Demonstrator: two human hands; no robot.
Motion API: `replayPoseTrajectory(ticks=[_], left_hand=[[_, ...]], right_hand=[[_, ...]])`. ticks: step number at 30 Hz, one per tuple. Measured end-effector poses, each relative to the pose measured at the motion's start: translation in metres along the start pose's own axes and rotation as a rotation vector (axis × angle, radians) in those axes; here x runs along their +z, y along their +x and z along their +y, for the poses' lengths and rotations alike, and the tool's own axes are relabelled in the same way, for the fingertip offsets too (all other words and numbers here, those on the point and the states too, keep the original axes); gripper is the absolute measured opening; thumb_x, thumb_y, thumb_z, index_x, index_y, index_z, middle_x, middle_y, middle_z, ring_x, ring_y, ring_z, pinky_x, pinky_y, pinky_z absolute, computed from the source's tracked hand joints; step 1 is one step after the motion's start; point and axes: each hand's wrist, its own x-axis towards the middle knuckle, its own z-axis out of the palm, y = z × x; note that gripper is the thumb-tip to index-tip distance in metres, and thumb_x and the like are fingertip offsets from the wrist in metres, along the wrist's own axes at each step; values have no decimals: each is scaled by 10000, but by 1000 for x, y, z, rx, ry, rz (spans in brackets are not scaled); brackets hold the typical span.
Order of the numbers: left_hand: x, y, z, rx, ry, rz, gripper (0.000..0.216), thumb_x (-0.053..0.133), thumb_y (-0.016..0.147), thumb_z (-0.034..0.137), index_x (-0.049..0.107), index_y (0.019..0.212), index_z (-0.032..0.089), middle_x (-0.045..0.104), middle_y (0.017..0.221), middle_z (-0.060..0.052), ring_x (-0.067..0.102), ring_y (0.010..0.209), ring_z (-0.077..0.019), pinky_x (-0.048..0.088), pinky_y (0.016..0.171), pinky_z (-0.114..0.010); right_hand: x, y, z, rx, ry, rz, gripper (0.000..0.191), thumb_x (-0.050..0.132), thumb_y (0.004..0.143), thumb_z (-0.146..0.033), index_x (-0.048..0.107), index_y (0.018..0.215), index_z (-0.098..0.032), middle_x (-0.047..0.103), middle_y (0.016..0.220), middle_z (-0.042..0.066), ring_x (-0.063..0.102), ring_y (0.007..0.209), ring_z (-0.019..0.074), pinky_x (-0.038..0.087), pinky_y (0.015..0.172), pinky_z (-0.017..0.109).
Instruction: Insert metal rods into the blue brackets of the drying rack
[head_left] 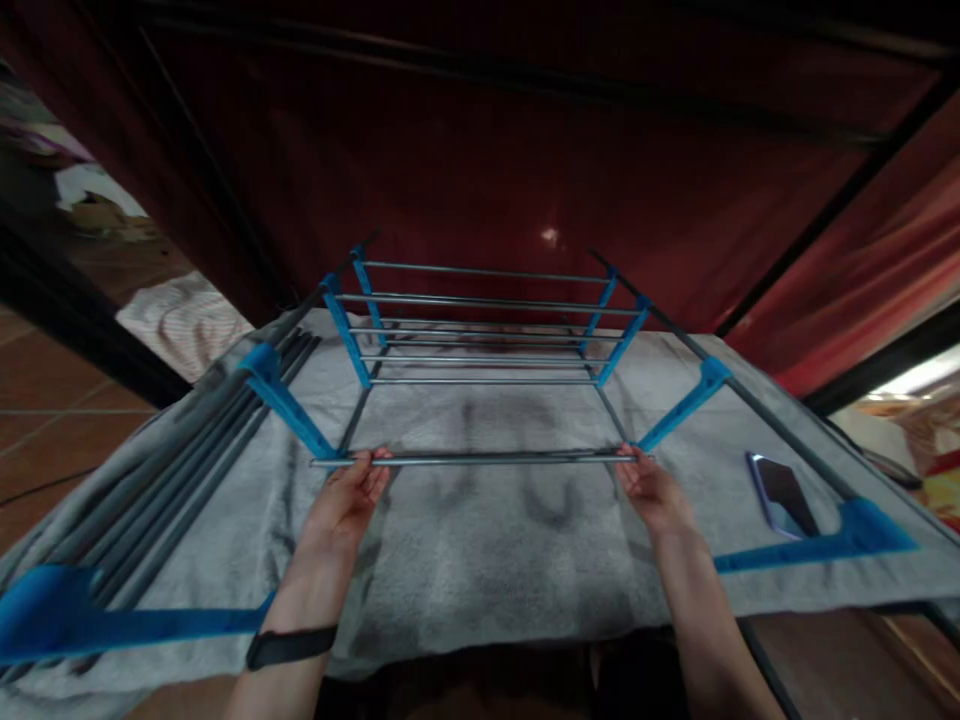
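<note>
A long grey metal rod (495, 460) runs crosswise in front of me. My left hand (351, 492) grips it near its left end, fingers closed around it. Near the other end, my right hand (654, 488) has its fingers closed on the same rod. The rod's ends lie by the lower tips of a left blue plastic bracket (294, 408) and a right blue bracket (684, 404); whether they are seated there I cannot tell. Behind, several crosswise rods (480, 381) join more blue brackets on the rack frame. Closer to me are a left near bracket (172, 625) and a right near bracket (832, 543).
Several loose grey tubes (199, 470) lie along the left side of the grey cloth (480, 570). A phone (781, 492) rests on the cloth at right. A dark red panel (465, 150) stands behind the rack. Striped fabric (187, 325) lies beyond the left edge.
</note>
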Motion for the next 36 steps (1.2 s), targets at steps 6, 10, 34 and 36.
replayPoseTrajectory(ticks=[6, 10, 34, 36], left_hand=[[2, -3, 3, 15, 52, 27, 259, 509, 937, -21, 637, 765, 123, 702, 718, -31, 680, 601, -97, 584, 588, -186], [2, -1, 5, -7, 65, 44, 255, 525, 919, -31, 634, 750, 126, 684, 706, -25, 658, 571, -91, 571, 558, -173], [10, -3, 4, -130, 99, 5, 313, 454, 986, 14, 626, 755, 137, 698, 695, -7, 682, 579, -91, 602, 555, -169], [9, -2, 2, -136, 99, -2, 310, 452, 990, 21, 626, 760, 135, 700, 701, -10, 686, 583, -95, 605, 559, -175]], right_hand=[[1, -2, 4, -26, 47, -22, 117, 639, 905, -89, 662, 892, -202, 759, 808, -8, 723, 705, 104, 617, 674, 199], [4, -5, 5, -21, 85, -45, 111, 636, 922, -101, 655, 862, -192, 761, 801, -3, 710, 664, 90, 606, 651, 183], [13, -1, 10, -59, 193, -98, 176, 684, 876, -50, 620, 823, -205, 714, 722, -35, 682, 650, 77, 613, 667, 177], [13, 1, 10, -60, 189, -86, 168, 706, 863, -64, 625, 814, -203, 708, 703, -39, 674, 631, 76, 607, 662, 175]])
